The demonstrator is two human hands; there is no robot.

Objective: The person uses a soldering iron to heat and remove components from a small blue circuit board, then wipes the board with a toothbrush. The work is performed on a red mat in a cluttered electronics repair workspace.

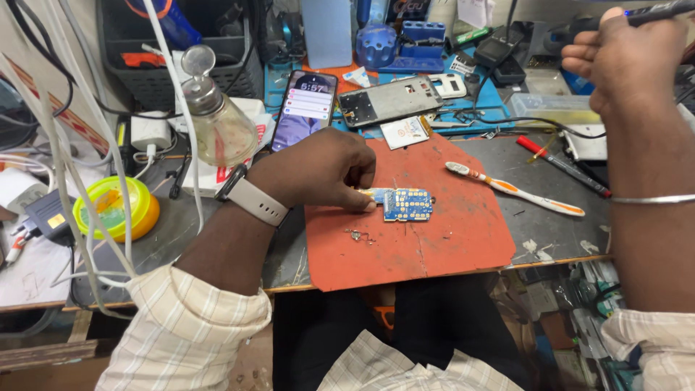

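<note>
Left hand [318, 174] pins a small blue circuit board [407, 205] flat on the red mat [449, 239] with fingers closed on its left end, while right hand [626, 61], fingers wrapped round a dark pen-like tool [662, 11], is raised well clear, board work apparently unfinished.

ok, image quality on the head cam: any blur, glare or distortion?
Head view: even light, soft shadows; the left hand and blue circuit board on the red mat are sharp; the right hand near the top edge is slightly soft; glare on the glass bottle and phone screen; wide-angle stretch at the sleeves.
</note>
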